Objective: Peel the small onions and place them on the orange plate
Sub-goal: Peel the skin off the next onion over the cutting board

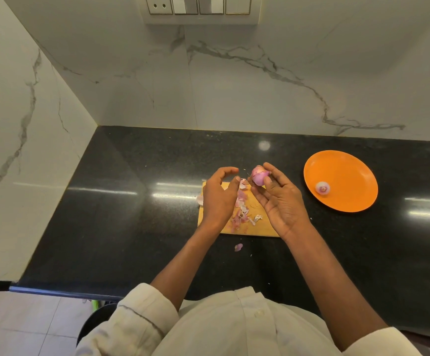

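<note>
The right hand [279,199] pinches a small onion [259,176] between thumb and fingertips, palm turned up toward the camera, and holds it above the far edge of the wooden cutting board [260,227]. The onion is pinkish purple and glossy, its long axis tilted roughly from lower right to upper left; which end is the root cannot be told. The left hand [220,196] hovers just beside it, fingers loosely curled with thumb and forefinger apart, gripping nothing. Under both hands, a loose heap of onion skins [242,209] lies on the board, too jumbled to count, and one separate skin scrap [238,247] lies on the black granite counter [131,214] near the board's front edge. To the right, well apart from the board, the orange plate [347,165] sits on the counter with one peeled onion [322,188] lying near its lower left rim. That makes two onions in view: one held, one on the plate.
</note>
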The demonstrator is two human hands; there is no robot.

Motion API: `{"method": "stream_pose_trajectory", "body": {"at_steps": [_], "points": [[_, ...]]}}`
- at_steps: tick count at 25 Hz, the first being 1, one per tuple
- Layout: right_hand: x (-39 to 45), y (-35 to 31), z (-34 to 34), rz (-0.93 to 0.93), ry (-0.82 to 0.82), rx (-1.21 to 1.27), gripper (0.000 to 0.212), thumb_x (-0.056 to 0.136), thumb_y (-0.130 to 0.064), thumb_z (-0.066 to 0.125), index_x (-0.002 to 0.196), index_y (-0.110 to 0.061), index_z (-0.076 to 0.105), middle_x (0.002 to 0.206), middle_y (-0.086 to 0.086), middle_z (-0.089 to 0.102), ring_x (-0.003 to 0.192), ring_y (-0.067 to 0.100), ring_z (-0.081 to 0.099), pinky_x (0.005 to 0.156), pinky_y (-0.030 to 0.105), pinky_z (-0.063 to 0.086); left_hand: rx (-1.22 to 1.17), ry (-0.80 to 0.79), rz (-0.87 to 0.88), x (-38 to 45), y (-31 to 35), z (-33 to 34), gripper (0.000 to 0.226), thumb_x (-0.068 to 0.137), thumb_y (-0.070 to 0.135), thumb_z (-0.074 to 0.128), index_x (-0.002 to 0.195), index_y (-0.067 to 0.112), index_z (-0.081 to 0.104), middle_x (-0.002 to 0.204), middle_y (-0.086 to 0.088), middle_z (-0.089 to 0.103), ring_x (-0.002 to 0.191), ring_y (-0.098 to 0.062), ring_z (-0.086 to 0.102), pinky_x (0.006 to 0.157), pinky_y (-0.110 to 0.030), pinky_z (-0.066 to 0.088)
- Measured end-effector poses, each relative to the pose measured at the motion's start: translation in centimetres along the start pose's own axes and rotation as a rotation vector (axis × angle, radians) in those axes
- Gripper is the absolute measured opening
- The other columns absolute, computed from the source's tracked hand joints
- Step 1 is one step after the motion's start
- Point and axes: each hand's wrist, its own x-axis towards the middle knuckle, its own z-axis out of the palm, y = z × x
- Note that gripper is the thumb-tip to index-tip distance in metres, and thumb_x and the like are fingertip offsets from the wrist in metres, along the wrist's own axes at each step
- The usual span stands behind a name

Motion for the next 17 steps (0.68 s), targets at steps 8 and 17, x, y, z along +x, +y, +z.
{"method": "stream_pose_trajectory", "body": {"at_steps": [8,17], "points": [[-0.3,-0.6,-0.6,-0.284,0.034,-0.606,0.033,0.094,-0.009,0.076,0.123,-0.025,0.076,0.117,-0.013,0.076,0.112,0.0,0.069,0.089,0.023,0.059,-0.037,-0.198,0.166,0.2,2.2,-0.7,0.023,0.098,0.02,0.078,0.121,0.017,0.079,0.111,0.002,0.08,0.101,-0.012,0.077,0.09,-0.032,0.065],[-0.8,-0.8,0.2,-0.36,0.027,-0.631,0.03,0.09,-0.01,0.08,0.119,-0.02,0.078,0.114,-0.01,0.076,0.1,-0.011,0.068,0.073,0.006,0.053,0.06,-0.142,0.257,0.0,2.6,-0.8,0.011,0.099,0.016,0.076,0.108,0.011,0.076,0.096,0.001,0.077,0.088,-0.012,0.075,0.081,-0.031,0.065]]}}
